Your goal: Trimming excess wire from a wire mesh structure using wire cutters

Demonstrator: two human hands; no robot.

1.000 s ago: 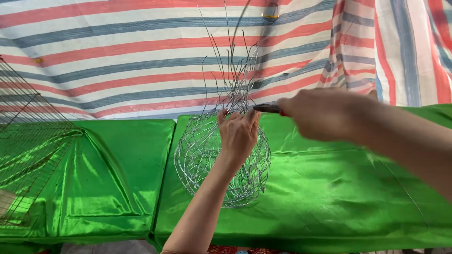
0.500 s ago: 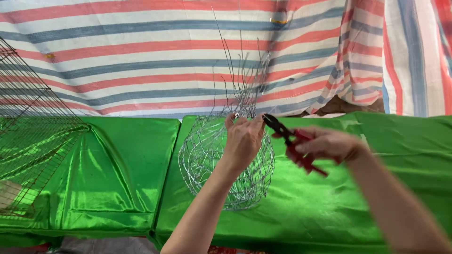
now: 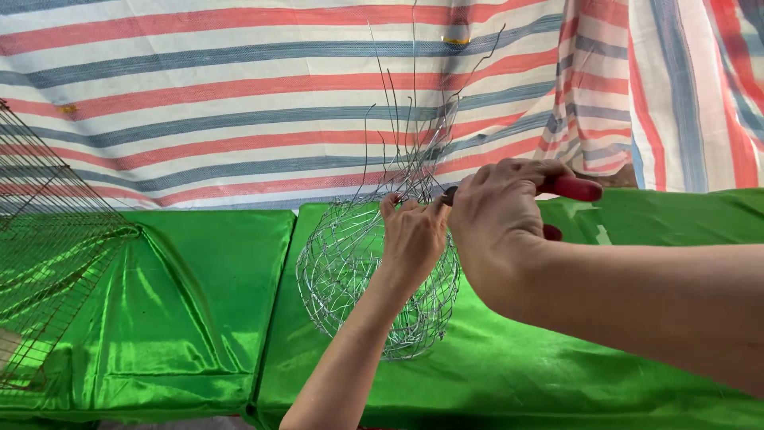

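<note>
A: Silver wire, woven into a rounded open-mesh basket [image 3: 350, 275], is sitting on the green satin cloth [image 3: 557, 374] near the middle of the view. Loose wire ends [image 3: 414, 135] are sticking up from its top, unwoven and splayed.

B: Left hand?

A: Left hand [image 3: 414, 235] is reaching up from below and pressing against the upper right side of the basket. Fingers are curling over the rim where the loose ends begin; it is gripping the wire there.

B: Right hand?

A: Right hand [image 3: 501, 219] is coming in from the right, closed around red-handled pliers [image 3: 569, 189]. One red handle is showing past the knuckles, a second bit of red below it. The dark nose of the tool is pointing left at the basket's rim, just beside the left fingertips. Whether the nose is biting a wire, I cannot tell; the hands are covering that spot.

B: The two hands together?

A: Close, almost touching at the rim.

B: Surroundings?

A: Green cloth is covering two tabletops with a seam between them. A flat wire grid panel [image 3: 48, 263] is leaning at the far left, well apart from the basket. A red, blue and white striped tarpaulin [image 3: 239, 103] is hanging behind everything.
</note>
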